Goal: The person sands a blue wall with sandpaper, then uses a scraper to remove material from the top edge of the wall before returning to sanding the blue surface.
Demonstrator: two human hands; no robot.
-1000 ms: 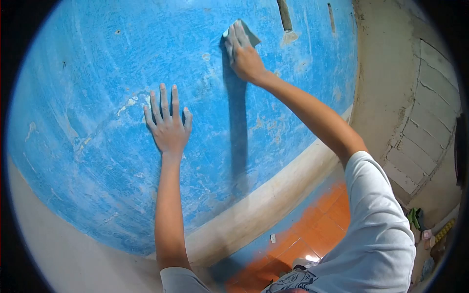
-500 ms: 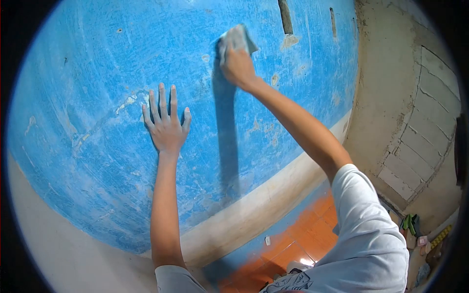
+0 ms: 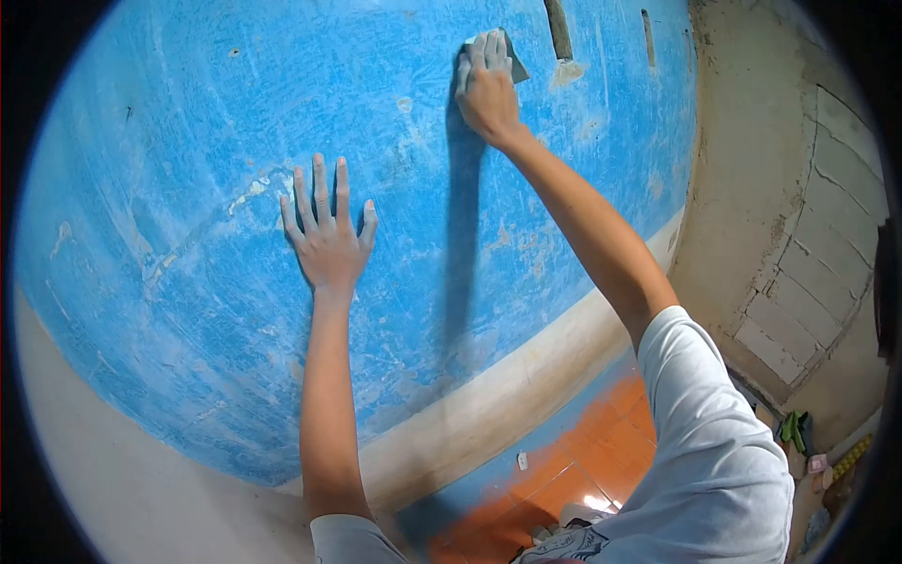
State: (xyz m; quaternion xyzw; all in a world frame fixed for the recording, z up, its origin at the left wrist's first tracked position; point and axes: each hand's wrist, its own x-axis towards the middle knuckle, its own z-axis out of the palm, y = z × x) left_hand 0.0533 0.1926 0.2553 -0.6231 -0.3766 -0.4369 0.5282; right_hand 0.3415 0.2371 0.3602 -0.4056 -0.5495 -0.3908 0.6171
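My left hand [image 3: 331, 240] lies flat on the blue wall [image 3: 225, 338], fingers spread and holding nothing. Higher up and to its right, my right hand [image 3: 489, 94] presses a folded grey-green sheet of sandpaper [image 3: 520, 71] against the same wall. Its fingers lie together over the sheet, and one corner sticks out on the right. Dust greys the fingers of both hands. The paint looks scuffed, with pale chipped patches, one of them just left of my left fingertips.
Two narrow slots [image 3: 560, 30] are cut into the wall at upper right. A pale band runs along the wall's foot. Blue dust covers part of the orange tiled floor [image 3: 587, 451], where a small white piece [image 3: 522, 461] lies. Assorted items, including a green thing [image 3: 797, 430], sit at lower right.
My right hand has slid up and to the right across the wall with the sandpaper. The left hand stays flat on the wall, and the view has shifted slightly.
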